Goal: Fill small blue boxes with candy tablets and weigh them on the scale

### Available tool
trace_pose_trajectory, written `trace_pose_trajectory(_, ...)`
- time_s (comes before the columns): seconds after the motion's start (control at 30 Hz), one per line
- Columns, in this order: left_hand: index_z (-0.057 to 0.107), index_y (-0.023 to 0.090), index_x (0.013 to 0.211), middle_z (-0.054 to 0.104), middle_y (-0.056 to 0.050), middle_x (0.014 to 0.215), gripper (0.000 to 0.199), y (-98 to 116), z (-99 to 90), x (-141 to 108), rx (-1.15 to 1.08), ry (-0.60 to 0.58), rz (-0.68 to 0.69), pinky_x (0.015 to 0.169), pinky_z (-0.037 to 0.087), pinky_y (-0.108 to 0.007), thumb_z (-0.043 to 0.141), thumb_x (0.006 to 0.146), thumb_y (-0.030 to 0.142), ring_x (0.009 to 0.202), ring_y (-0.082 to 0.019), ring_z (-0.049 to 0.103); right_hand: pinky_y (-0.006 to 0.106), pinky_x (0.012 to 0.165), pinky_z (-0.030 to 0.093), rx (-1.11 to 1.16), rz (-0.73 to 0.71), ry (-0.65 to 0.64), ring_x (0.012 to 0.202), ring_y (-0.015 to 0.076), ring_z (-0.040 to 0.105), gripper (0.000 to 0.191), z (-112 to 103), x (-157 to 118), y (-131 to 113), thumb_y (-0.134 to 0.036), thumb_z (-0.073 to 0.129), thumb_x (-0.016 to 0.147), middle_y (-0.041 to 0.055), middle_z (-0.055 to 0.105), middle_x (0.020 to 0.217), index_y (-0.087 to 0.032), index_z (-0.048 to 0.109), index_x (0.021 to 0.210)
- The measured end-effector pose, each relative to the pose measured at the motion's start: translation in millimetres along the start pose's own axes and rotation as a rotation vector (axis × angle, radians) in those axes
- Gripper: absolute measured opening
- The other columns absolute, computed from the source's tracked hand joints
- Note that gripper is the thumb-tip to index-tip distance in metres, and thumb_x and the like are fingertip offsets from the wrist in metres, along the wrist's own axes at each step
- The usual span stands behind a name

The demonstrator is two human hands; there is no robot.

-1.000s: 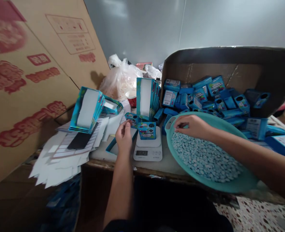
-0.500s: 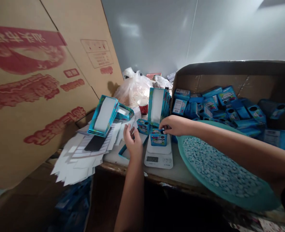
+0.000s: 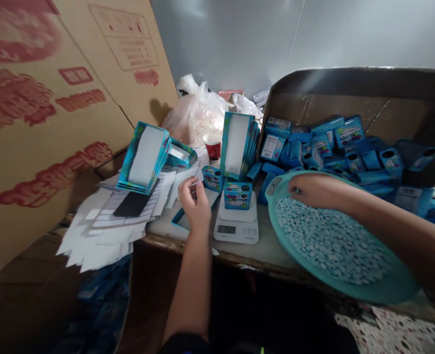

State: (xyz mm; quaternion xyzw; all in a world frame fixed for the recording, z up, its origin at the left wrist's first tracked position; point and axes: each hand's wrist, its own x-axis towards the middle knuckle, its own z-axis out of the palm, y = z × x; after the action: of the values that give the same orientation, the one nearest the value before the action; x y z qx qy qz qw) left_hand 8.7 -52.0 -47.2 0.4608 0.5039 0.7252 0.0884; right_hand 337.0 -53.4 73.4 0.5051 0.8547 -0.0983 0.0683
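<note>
Keeping box, scale + bowl within a short reach

Your R hand point(image 3: 307, 191) is over the upper L part of the turquoise bowl point(image 3: 396, 291), right of centre in the frame. Its fingers are curled down toward the pale blue sweets point(image 3: 331, 241); can't tell if they grip any, b/c the fingertips are partly hidden. Your L hand point(image 3: 198, 209), mid-frame, has fingers half bent and apart, apparently w/ nothing in them. It hovers by the blue tray point(image 3: 180, 220), prob. staying off the pan so it adds no weight.

The small blue box point(image 3: 237, 196) stands upright on the white scale point(image 3: 241, 235), centre of frame, free of both hands. Prob. set upright so it rests steady on its base, w/ the pan taking its full load. The scale's display point(image 3: 226, 229) faces you, so it's easy to check, tho the digits are too blurred to trust.

A 2nd box point(image 3: 213, 178) is just behind, upper L of the scale, prob. kept close for a quick grab. Upper R, a big carton point(image 3: 350, 105) corrals the loose pile of boxes point(image 3: 320, 145). Upper centre, the nested trays point(image 3: 235, 147) stand on end, prob. to save space.
</note>
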Motion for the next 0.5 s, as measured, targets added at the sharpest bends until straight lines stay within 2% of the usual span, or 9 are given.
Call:
trace_pose_trajectory(0.1, 0.071, 0.019, 0.106, 0.066, -0.01, 0.119, 0.027, 2.7, 0.0, 0.5, 0.04, -0.019, 0.029, 0.088, 0.053, -0.032, 0.065, 0.1, 0.044, 0.1, -0.02, 0.066, 0.041, 0.1, 0.05, 0.059, -0.071, -0.09, 0.118, 0.0351, 0.068, 0.028, 30.8, 1.9, 6.6, -0.025, 0.072, 0.093, 0.0149, 0.075, 0.127, -0.015, 0.077, 0.118)
trace_pose_trajectory(0.2, 0.07, 0.018, 0.102, 0.068, -0.008, 0.111, 0.028, 4.0, -1.1, 0.9, 0.07, -0.041, 0.014, 0.085, 0.052, -0.031, 0.064, 0.1, 0.046, 0.097, -0.02, 0.066, 0.042, 0.1, 0.052, 0.112, -0.104, -0.179, 0.118, 0.0362, 0.069, 0.036, 46.8, 8.9, 0.6, -0.026, 0.075, 0.091, 0.0169, 0.074, 0.13, -0.012, 0.075, 0.124)
trace_pose_trajectory(0.37, 0.066, 0.019, 0.101, 0.069, -0.007, 0.102, 0.035, 1.4, 1.0, 3.8, 0.031, -0.014, -0.073, 0.081, 0.056, -0.032, 0.065, 0.096, 0.053, 0.087, -0.019, 0.07, 0.039, 0.087, 0.054, 0.083, -0.135, -0.199, 0.105, 0.0348, 0.072, 0.031, 44.6, 15.8, -2.2, -0.026, 0.079, 0.085, 0.0139, 0.078, 0.118, -0.014, 0.078, 0.115)
trace_pose_trajectory(0.5, 0.064, 0.019, 0.105, 0.069, -0.006, 0.1, 0.04, -1.2, 1.8, 7.4, 0.018, 0.011, -0.123, 0.076, 0.058, -0.032, 0.067, 0.091, 0.056, 0.082, -0.019, 0.071, 0.038, 0.08, 0.054, 0.084, -0.128, -0.181, 0.099, 0.0333, 0.073, 0.022, 43.1, 10.7, -3.0, -0.029, 0.075, 0.09, 0.0144, 0.078, 0.111, -0.017, 0.078, 0.108)
